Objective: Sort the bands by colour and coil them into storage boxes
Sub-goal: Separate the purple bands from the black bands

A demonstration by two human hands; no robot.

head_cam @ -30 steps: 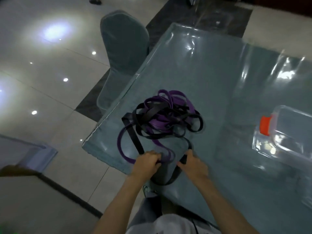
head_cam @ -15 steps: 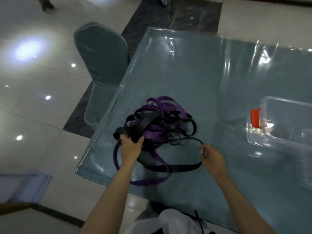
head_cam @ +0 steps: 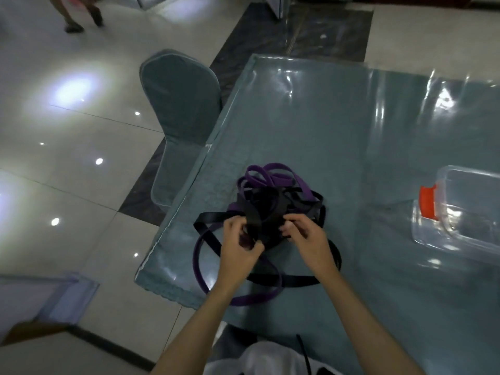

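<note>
- I'm seeing a tangle of black bands (head_cam: 266, 205) and purple bands (head_cam: 273, 173) sitting on the table (head_cam: 338, 136), near its left edge, loops spilling toward the near edge.
- Left hand (head_cam: 239, 243) is curling round a flat black strap at the near side of the pile, fingers bent over it, thumb underneath.
- Right hand (head_cam: 307, 238) is sitting just beside the left, fingers curled and pinching into the black strands at the pile's front; which strand exactly, I can't tell.
- Both hands are working at the same spot, nearly touching each other.
- One purple loop (head_cam: 254, 299) is lying flat on the table under the left wrist, a black loop (head_cam: 300, 281) crossing it under the right forearm.
- Clear box (head_cam: 460, 212) with an orange latch (head_cam: 428, 203) is sitting to the right, well apart from the pile, partly cut off by the frame edge.
- Table is wearing a glossy clear cover, throwing glare.
- Covered chair (head_cam: 180, 104) is standing at the table's left side.
- Someone's legs (head_cam: 78, 14) are showing top left on the tiled floor (head_cam: 67, 158).
</note>
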